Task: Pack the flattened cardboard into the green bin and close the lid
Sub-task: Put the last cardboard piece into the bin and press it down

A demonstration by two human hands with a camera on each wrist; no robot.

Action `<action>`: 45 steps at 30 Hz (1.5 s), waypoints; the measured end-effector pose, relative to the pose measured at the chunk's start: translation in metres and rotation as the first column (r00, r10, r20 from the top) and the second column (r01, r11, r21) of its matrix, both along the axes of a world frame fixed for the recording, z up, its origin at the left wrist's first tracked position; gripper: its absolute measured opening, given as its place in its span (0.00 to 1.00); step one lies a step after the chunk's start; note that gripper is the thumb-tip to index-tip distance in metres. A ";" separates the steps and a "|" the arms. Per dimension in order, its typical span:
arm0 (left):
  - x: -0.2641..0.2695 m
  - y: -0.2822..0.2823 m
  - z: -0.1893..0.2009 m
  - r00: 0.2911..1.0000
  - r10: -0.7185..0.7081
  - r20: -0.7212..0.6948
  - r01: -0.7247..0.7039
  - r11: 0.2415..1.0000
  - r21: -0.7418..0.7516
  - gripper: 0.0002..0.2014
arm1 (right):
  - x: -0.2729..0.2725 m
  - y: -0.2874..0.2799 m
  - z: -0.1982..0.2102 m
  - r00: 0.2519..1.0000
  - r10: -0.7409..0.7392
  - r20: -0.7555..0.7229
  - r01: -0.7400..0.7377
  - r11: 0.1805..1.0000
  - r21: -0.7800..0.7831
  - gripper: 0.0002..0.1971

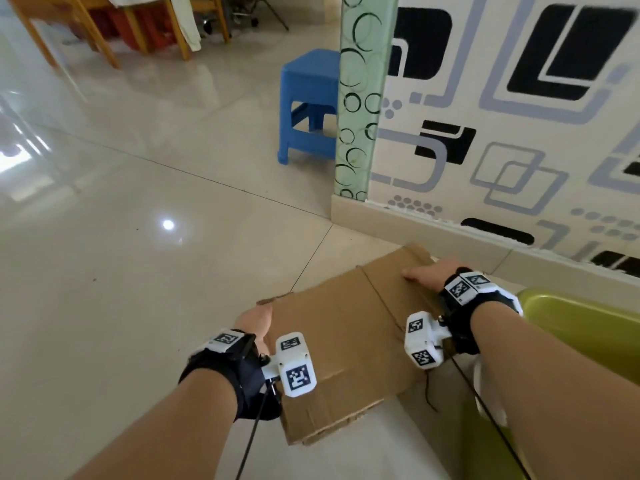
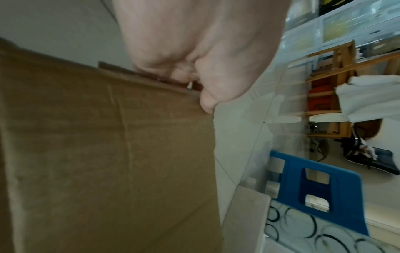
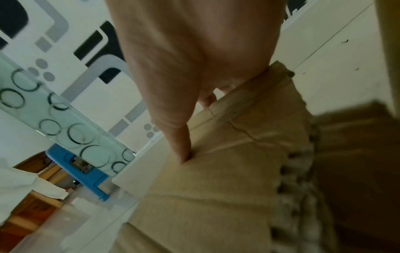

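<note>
Both hands hold the cardboard (image 1: 341, 341) up over the floor (image 1: 138, 271), left hand (image 1: 254, 323) gripping its left edge and right hand (image 1: 427, 275) its far right edge, so next it must swing right into the green bin (image 1: 581, 327).

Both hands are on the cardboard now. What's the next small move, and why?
Probably swing the cardboard to the right, toward the green bin. The left hand grips its left edge, the right hand its far right edge, and the bin's rim shows just right of the sheet.
</note>
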State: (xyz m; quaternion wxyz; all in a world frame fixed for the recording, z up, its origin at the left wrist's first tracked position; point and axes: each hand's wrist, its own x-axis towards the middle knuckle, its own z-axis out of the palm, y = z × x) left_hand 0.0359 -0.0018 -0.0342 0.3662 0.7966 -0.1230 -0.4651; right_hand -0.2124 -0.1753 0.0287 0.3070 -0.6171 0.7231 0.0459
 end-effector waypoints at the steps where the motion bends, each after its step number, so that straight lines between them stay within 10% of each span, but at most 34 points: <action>1: 0.006 -0.002 0.007 0.998 0.050 0.024 -0.050 0.999 -0.012 0.23 | 0.002 0.001 0.006 0.999 -0.001 0.043 0.002 1.000 -0.011 0.37; 10: 0.032 -0.002 0.101 0.973 0.125 0.193 -0.087 0.977 -0.196 0.28 | -0.001 0.012 0.103 0.925 0.111 0.362 0.029 0.932 -0.361 0.40; 20: -0.090 -0.044 0.190 0.976 -0.110 0.186 0.152 0.962 -0.228 0.31 | -0.171 0.037 0.183 0.972 -0.067 0.224 0.151 0.910 -0.385 0.45; 31: -0.305 -0.066 0.178 0.889 -0.458 0.033 0.455 0.871 -0.186 0.25 | -0.384 0.105 0.154 0.938 -0.346 0.033 0.345 0.915 -0.206 0.46; 45: -0.362 -0.069 0.124 0.855 -0.419 0.306 0.449 0.893 -0.031 0.16 | -0.421 0.101 0.106 0.967 -0.255 -0.015 0.248 0.954 -0.170 0.38</action>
